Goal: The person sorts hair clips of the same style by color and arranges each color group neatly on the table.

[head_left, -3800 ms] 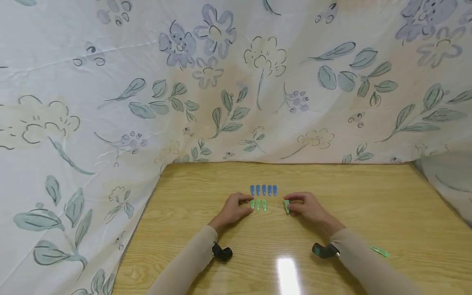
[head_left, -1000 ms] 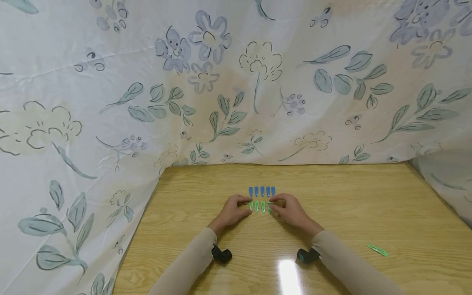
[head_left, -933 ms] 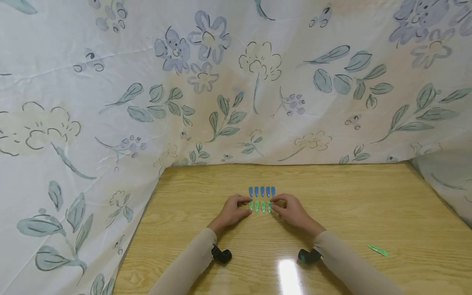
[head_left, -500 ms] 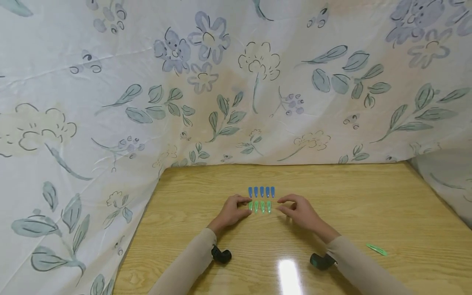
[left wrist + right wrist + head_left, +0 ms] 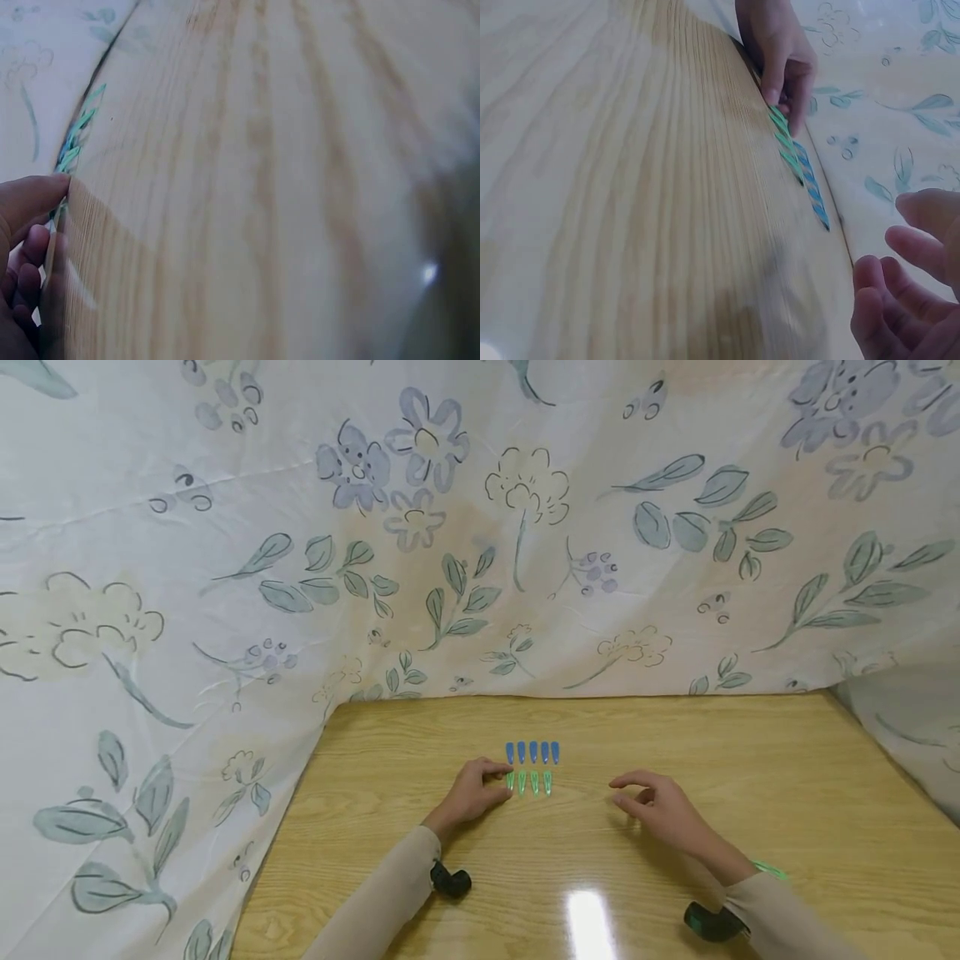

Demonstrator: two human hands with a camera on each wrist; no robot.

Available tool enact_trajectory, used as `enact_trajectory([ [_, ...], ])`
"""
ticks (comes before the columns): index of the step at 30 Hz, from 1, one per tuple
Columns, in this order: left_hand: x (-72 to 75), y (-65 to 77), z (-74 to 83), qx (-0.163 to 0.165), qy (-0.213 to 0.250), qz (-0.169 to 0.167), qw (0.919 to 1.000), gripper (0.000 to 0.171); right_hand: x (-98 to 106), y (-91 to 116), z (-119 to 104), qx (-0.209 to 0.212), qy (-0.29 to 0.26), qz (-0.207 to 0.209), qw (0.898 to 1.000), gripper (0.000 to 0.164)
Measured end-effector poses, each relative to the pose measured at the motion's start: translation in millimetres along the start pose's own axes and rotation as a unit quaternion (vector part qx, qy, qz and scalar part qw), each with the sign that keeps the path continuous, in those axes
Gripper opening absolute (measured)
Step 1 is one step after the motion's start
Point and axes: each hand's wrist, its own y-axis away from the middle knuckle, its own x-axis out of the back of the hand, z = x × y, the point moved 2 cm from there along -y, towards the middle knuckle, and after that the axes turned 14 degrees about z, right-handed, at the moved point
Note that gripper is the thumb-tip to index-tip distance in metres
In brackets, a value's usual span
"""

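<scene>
Several green snap hair clips [image 5: 535, 782] lie side by side in a row, with a row of blue hair clips [image 5: 533, 752] just beyond. My left hand [image 5: 471, 792] holds the leftmost green clip [image 5: 511, 782], index finger at its far end and thumb at its near end. The right wrist view also shows this left hand [image 5: 781, 64] at the end of the green row. My right hand [image 5: 663, 814] hovers right of the rows, thumb and fingers apart with nothing between them. Another green clip [image 5: 770, 869] lies at the right, partly hidden behind the right forearm.
The wooden table [image 5: 420, 902] carries all the clips. A floral cloth [image 5: 480, 568] hangs along its back and left side. Bright glare [image 5: 588, 922] shows on the table near the front.
My right hand placed a green clip at the right end of the green row, let go, and drew back to the right. My left hand stayed at the leftmost clip.
</scene>
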Motion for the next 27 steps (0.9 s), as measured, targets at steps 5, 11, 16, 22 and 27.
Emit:
enact_trajectory([
  [5,-0.2,-0.5,0.2,-0.006,-0.002,0.003,1.0,0.038,20.6,8.2,5.3,0.014,0.02,0.017,1.0,0.029],
  [11,-1.5,-1.2,-2.2,-0.002,-0.001,-0.001,1.0,0.038,48.6,20.9,14.9,-0.01,0.055,0.033,0.998,0.031],
  [16,-0.4,-1.7,-1.9,-0.004,-0.01,0.0,0.9999,0.039,72.1,33.7,24.6,-0.023,0.091,0.035,0.995,0.032],
  [22,0.7,-0.9,-1.4,-0.007,-0.012,0.003,0.9999,0.039,93.9,50.6,44.1,-0.017,0.119,0.038,0.992,0.029],
  [27,-0.9,-1.6,-1.2,-0.007,-0.008,0.001,0.9999,0.038,108.5,65.9,57.3,-0.009,0.123,0.046,0.991,0.025],
])
